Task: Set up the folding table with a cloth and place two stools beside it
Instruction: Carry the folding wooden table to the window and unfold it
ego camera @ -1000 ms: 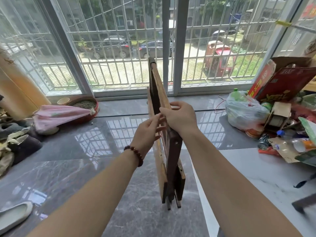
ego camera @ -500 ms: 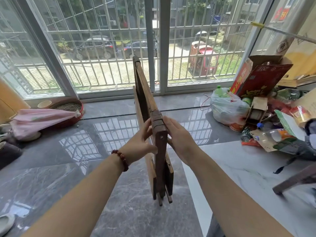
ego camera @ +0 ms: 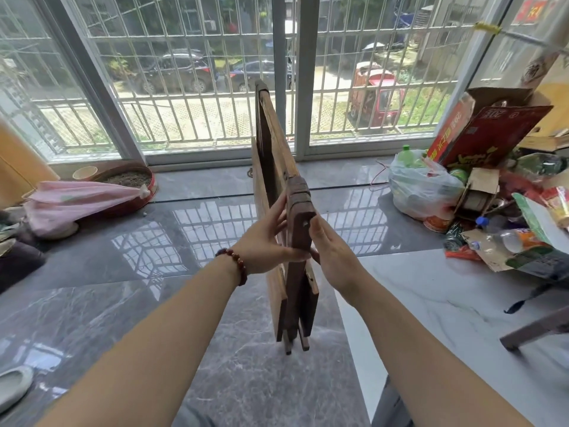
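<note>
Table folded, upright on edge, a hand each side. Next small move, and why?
Probably pull the leg frame out from the table. The table stands upright and folded flat. The left hand pinches the leg frame and the right hand lies flat against its other side, so both look placed to part it.

folding table (ego camera: 277,155): worn matt wood | floor (ego camera: 154,257): glossy marble tile
</note>
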